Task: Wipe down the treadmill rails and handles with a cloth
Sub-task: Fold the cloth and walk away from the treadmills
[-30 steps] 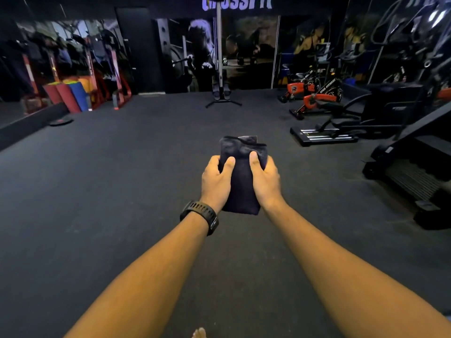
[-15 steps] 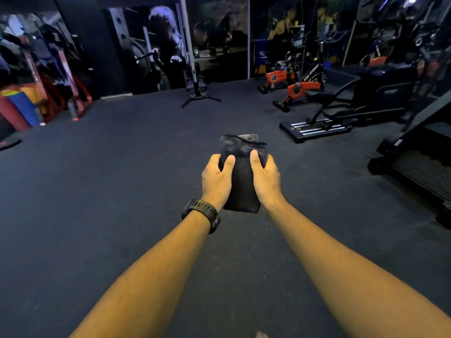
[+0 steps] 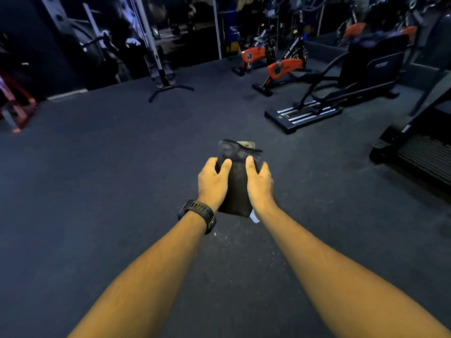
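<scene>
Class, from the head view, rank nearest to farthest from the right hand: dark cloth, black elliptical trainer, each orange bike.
1. dark cloth: gripped in the right hand.
2. elliptical trainer: ahead, on the right.
3. nearer orange bike: beyond the elliptical's base.
4. farther orange bike: left of it, deepest in the room.

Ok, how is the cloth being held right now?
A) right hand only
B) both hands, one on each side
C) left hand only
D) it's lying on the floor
B: the left hand and the right hand each grip one side of the cloth, thumbs on its top face, holding it out in front above the floor.
</scene>
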The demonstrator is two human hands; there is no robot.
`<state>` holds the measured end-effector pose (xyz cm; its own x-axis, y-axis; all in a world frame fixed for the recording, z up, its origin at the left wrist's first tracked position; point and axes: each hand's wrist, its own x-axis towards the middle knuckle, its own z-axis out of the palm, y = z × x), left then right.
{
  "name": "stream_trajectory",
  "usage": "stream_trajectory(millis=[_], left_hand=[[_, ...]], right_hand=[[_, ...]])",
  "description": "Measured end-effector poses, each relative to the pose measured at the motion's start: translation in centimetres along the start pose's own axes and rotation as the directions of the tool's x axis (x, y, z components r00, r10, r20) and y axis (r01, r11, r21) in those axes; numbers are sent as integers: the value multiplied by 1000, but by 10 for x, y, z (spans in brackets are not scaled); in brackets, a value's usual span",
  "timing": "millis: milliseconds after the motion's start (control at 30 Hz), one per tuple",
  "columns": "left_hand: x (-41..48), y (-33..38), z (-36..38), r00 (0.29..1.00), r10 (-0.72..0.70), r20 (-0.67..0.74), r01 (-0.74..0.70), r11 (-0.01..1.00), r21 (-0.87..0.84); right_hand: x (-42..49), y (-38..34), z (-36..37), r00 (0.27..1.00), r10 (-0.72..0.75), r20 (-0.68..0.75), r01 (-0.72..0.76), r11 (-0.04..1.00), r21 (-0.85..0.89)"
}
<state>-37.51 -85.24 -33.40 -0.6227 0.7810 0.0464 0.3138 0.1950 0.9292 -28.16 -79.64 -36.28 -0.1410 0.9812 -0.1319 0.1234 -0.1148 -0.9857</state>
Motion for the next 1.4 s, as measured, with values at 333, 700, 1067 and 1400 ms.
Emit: stream_trajectory(millis=[333, 700, 1067, 1400], left_hand=[[248, -73, 47, 971, -50, 234, 33, 997, 77], [423, -141, 130, 830, -116, 545, -16, 973, 232], [542, -246, 245, 668, -332, 666, 29, 906, 423], [610, -417, 358, 528, -439, 727, 28, 864, 502]], right_hand=[[206, 29, 106, 970, 135, -201, -139, 990, -8], [356, 89, 157, 834, 356, -421, -357, 931, 80], [498, 204, 171, 674, 578, -460, -572, 802, 170], [599, 384, 196, 554, 666, -499, -696, 700, 160]])
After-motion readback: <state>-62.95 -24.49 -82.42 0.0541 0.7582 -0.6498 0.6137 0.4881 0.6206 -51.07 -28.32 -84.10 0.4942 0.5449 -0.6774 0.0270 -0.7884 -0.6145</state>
